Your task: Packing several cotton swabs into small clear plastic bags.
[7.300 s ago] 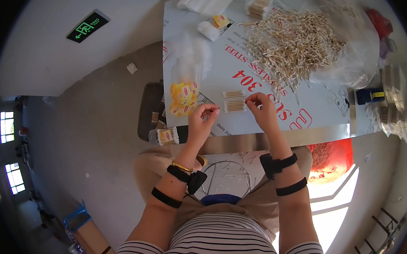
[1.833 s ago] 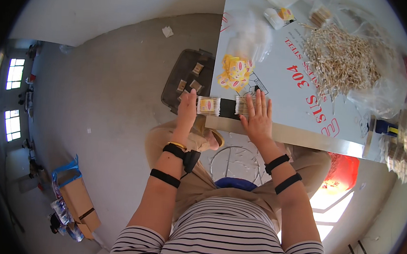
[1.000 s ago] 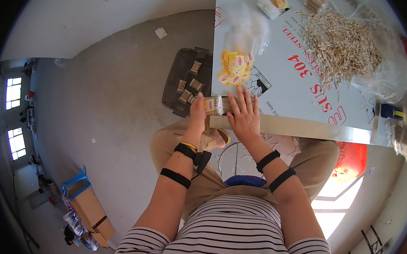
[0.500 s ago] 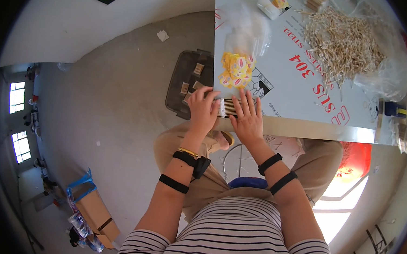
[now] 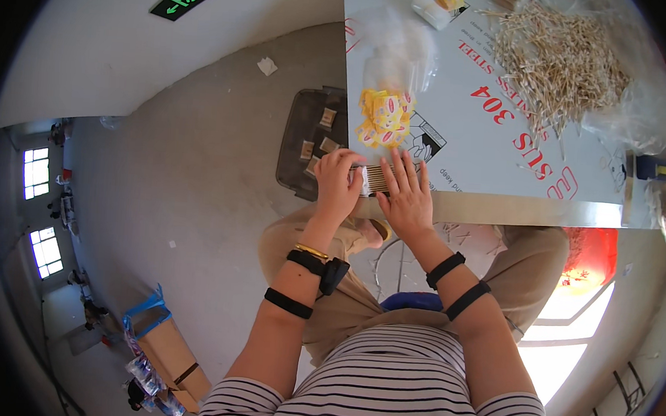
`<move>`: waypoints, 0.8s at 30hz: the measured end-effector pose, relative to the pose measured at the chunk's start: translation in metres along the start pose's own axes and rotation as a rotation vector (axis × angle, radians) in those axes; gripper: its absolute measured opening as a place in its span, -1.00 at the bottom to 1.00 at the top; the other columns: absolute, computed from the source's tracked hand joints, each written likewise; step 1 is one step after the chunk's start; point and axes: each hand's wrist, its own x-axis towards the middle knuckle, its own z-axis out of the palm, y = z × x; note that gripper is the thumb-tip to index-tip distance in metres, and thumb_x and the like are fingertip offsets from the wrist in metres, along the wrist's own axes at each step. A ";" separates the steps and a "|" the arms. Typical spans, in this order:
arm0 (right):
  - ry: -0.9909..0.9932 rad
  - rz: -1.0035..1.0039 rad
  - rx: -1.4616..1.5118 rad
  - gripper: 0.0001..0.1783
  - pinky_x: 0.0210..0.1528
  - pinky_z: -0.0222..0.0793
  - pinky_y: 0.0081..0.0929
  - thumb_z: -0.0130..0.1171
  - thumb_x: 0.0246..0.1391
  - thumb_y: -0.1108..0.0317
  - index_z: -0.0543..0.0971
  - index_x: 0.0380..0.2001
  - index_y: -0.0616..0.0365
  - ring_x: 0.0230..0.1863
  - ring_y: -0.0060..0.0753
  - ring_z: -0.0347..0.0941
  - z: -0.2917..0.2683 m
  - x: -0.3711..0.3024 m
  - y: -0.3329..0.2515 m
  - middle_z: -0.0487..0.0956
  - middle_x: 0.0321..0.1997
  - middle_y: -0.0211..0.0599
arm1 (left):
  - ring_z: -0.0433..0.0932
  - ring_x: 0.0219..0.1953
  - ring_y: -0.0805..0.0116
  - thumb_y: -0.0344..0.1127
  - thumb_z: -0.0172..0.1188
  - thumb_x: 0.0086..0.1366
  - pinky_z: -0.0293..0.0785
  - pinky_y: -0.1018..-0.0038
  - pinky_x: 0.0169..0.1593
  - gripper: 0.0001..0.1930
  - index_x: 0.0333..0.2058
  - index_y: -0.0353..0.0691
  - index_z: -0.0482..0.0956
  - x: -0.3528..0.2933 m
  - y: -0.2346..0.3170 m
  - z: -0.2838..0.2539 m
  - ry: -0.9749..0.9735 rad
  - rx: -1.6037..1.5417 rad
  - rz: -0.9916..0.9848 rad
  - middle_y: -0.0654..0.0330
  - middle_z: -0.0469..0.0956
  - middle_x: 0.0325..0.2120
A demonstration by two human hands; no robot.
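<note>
A flat row of cotton swabs (image 5: 377, 179) with thin brown sticks and white tips lies at the table's near edge. My left hand (image 5: 338, 181) curls its fingers at the white-tipped end of the row. Over the other end rests my right hand (image 5: 409, 196), its fingers stretched out flat on the sticks and hiding part of them. Just beyond my fingers sits a heap of yellow-and-white printed labels (image 5: 386, 118), partly under or inside clear plastic bags (image 5: 404, 48); I cannot tell which.
A large loose pile of cotton swabs (image 5: 559, 65) covers the table's (image 5: 473, 159) far right, beside clear plastic film (image 5: 639, 120). Left of the table stands a dark bin (image 5: 291, 137) holding several small packs (image 5: 328, 118). A cardboard box (image 5: 168, 350) stands on the floor at lower left.
The view has shifted slightly. Both hands stay on the row of swabs, with the left hand's fingers slightly lower around its white end.
</note>
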 end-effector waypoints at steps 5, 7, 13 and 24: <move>-0.019 -0.008 -0.030 -0.16 0.64 -0.28 0.07 0.12 0.30 -0.05 0.17 0.54 -0.03 0.68 -0.19 -0.12 -0.003 0.003 -0.008 0.05 0.66 -0.23 | 0.55 -0.03 0.13 -0.21 0.15 0.46 0.41 0.24 0.06 -0.80 -0.08 -0.16 0.60 -0.022 -0.052 0.010 0.270 -0.110 -0.246 0.11 0.56 -0.08; -0.030 0.002 -0.052 -0.16 0.65 -0.29 0.07 0.11 0.31 -0.07 0.17 0.54 -0.04 0.68 -0.19 -0.13 -0.001 0.002 -0.006 0.04 0.67 -0.24 | 0.59 -0.11 0.15 -0.09 0.09 0.54 0.49 0.28 -0.03 -0.71 -0.10 -0.20 0.60 -0.027 -0.064 0.014 0.307 -0.216 -0.397 0.07 0.59 -0.15; -0.048 -0.012 -0.121 -0.13 0.65 -0.33 0.07 0.08 0.33 -0.12 0.14 0.55 0.05 0.69 -0.09 -0.20 0.003 0.003 -0.011 -0.02 0.68 -0.12 | 0.56 -0.40 0.33 0.22 -0.12 0.59 0.50 0.31 -0.24 -0.33 -0.26 -0.39 0.59 -0.034 -0.065 0.030 0.100 -0.437 -0.638 0.17 0.61 -0.48; -0.022 0.003 0.181 -0.02 0.66 -0.29 -0.01 0.18 0.28 -0.02 0.07 0.50 0.42 0.68 0.01 -0.18 0.009 0.003 -0.039 0.00 0.65 0.09 | 0.60 -0.35 -0.18 0.05 -0.13 0.62 0.49 0.11 -0.25 -0.45 -0.27 -0.35 0.59 -0.028 -0.039 0.016 0.144 -0.167 -0.533 -0.15 0.62 -0.43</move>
